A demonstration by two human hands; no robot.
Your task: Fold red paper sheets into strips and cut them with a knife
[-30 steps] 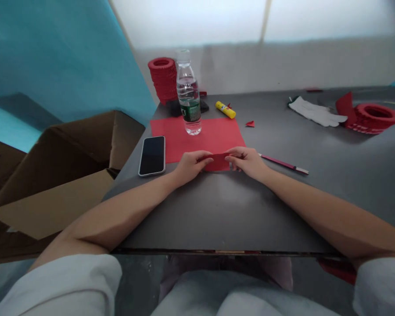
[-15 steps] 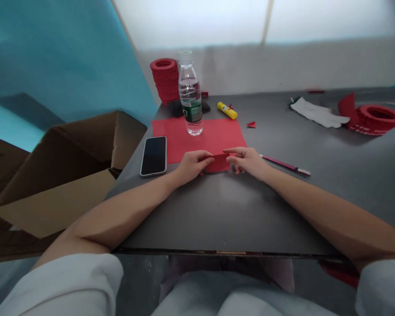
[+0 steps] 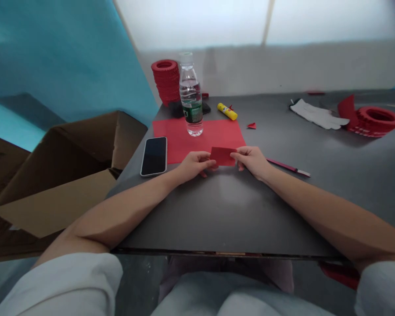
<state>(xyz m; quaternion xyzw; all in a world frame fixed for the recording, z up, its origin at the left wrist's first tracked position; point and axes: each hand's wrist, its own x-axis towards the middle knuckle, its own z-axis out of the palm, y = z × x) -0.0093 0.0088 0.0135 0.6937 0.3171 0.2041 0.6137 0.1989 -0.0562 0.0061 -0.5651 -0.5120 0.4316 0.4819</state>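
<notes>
A small rectangular piece of red paper (image 3: 223, 156) is held upright between my two hands, just above the grey table. My left hand (image 3: 199, 165) pinches its left edge between thumb and fingers. At its right edge, the thumb and fingertips of my right hand (image 3: 249, 159) are closed on it too. Behind it lies a larger sheet of red paper (image 3: 174, 142), flat on the table, with a clear water bottle (image 3: 191, 98) standing on it. A craft knife (image 3: 286, 166) with a pink handle rests right of my right hand.
A phone (image 3: 154, 156) lies left of the red sheet. Beyond are a yellow glue stick (image 3: 227, 111), a red scrap (image 3: 251, 125) and stacked red paper rings (image 3: 166, 81). To the right lie a white glove (image 3: 316, 114) and a red ring coil (image 3: 380, 120). A cardboard box (image 3: 62, 193) stands at left.
The small red paper has been raised and turned so its face shows fully. My right hand, whose fingers were apart at the paper's edge, now grips its right side.
</notes>
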